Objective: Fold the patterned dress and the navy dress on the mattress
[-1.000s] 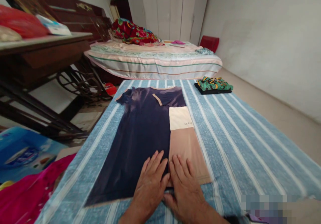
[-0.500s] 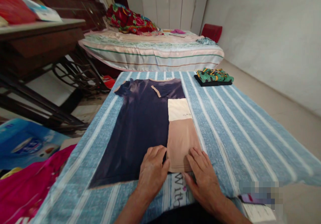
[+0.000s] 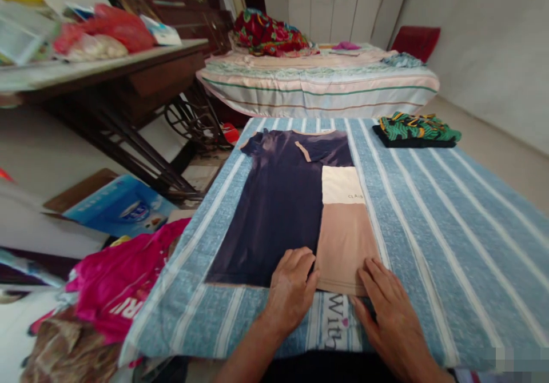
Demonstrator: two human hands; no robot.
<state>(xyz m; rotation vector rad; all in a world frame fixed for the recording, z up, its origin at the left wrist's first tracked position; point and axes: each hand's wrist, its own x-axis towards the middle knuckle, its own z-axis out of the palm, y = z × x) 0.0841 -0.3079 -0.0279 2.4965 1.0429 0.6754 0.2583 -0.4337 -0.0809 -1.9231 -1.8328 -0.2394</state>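
Note:
A dark navy T-shirt [image 3: 274,211] lies spread on the striped bed cover, with its right side folded inward. The folded strip shows a cream block [image 3: 341,186] with small lettering, a tan panel [image 3: 343,246] below, and a short sleeve laid across the top. My left hand [image 3: 294,286] rests on the hem, fingers bent and thumb apart, beside the inner edge of the tan panel. At that panel's outer lower corner lies my right hand [image 3: 388,306], its fingers stretched flat and its thumb spread. Both hands touch the cloth.
Folded green patterned and black clothes [image 3: 416,131] sit at the far right of the blue striped cover [image 3: 429,211]. A sewing-machine table [image 3: 171,57] stands left, above a blue box [image 3: 124,206] and pink clothing [image 3: 111,286]. Behind is another bed [image 3: 317,86].
My view has turned to the left, so the scene sits farther right and more of the left side shows. Both hands stay at about the same spots on the T-shirt.

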